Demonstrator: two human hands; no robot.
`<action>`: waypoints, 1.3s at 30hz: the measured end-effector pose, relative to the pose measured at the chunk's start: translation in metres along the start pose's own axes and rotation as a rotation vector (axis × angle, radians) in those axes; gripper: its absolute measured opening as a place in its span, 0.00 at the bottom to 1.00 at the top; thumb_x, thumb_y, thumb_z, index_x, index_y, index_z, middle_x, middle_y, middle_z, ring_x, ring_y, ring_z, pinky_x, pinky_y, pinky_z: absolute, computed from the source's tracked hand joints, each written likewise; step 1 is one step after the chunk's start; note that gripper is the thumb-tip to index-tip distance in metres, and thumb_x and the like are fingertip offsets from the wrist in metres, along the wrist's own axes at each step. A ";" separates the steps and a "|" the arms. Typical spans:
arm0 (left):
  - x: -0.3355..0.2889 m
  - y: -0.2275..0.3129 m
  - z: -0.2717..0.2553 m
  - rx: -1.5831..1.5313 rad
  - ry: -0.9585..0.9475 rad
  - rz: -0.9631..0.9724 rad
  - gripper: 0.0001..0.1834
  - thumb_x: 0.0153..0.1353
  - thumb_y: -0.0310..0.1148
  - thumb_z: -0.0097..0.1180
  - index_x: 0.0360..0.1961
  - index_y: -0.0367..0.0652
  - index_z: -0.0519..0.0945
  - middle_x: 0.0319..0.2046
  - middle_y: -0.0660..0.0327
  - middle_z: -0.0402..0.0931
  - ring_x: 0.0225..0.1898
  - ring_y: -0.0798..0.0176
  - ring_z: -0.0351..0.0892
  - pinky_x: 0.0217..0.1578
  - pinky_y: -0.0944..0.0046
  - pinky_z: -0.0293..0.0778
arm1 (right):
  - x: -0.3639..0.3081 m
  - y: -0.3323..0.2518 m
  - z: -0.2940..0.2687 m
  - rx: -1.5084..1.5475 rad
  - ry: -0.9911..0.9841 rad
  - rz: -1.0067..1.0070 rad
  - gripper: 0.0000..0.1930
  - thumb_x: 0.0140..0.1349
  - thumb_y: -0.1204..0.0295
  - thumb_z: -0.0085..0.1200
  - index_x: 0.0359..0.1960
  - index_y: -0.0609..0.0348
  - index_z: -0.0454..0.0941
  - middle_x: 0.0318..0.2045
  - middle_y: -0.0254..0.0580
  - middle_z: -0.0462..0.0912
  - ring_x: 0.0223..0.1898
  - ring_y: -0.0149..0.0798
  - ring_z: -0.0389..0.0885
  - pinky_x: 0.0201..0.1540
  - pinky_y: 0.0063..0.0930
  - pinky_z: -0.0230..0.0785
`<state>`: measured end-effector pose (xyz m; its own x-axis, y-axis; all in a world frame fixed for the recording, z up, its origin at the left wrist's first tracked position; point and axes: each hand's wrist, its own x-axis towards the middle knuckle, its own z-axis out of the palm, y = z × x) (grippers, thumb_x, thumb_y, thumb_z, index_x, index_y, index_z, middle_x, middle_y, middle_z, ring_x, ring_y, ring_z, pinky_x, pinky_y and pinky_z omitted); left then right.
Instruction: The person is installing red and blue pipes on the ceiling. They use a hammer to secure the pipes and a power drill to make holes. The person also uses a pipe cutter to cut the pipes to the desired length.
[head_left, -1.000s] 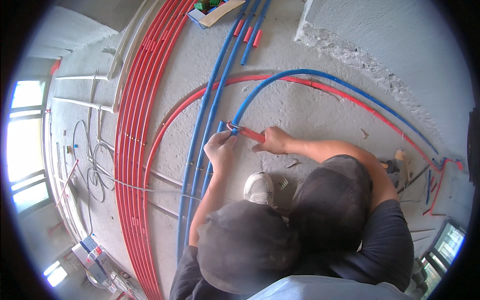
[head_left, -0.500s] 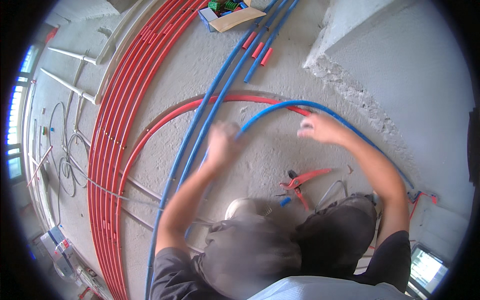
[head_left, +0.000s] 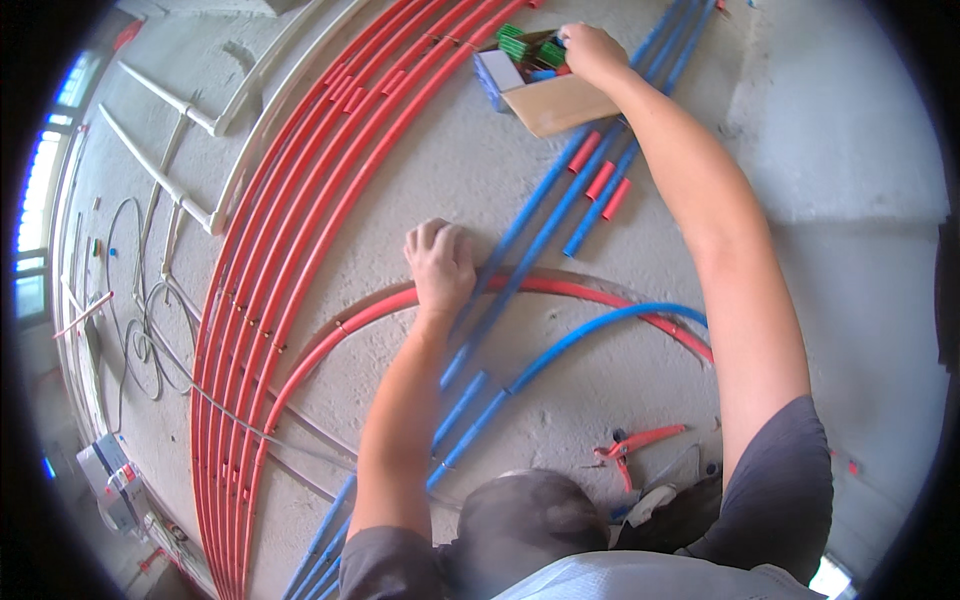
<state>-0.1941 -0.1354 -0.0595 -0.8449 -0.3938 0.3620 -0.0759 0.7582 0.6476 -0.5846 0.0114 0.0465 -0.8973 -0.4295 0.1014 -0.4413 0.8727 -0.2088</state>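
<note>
Since the earlier frame right hand [head_left: 592, 50] has left the floor, fingers now curled into cardboard box [head_left: 545, 80], contents of grip unclear; left hand [head_left: 440, 265] rests flat, empty, on blue pipes [head_left: 530, 250]; fixing unfinished.

Bare grey concrete floor [head_left: 430, 170] w/ daylight from windows [head_left: 35, 200] at left, wall [head_left: 850, 100] on right.

An open cardboard box [head_left: 552, 98] of green and blue fittings lies tilted across blue pipes [head_left: 540, 240].

two hands [head_left: 440, 265], one cardboard box [head_left: 560, 100], three short red sleeves [head_left: 600, 180], one red cutter [head_left: 635, 445]
</note>
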 end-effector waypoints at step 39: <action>-0.194 0.105 -0.120 -0.701 -0.581 -0.857 0.15 0.76 0.34 0.57 0.55 0.34 0.81 0.29 0.69 0.73 0.29 0.74 0.70 0.29 0.70 0.67 | -0.439 -0.044 0.008 0.162 -0.126 -0.756 0.11 0.63 0.63 0.64 0.45 0.48 0.80 0.40 0.35 0.82 0.51 0.43 0.82 0.55 0.44 0.68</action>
<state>0.0252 -0.0418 0.0184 -0.7850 -0.2009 -0.5860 -0.5695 -0.1383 0.8103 -0.1709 0.1599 0.0032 -0.3420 -0.9254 0.1633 -0.9182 0.2923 -0.2672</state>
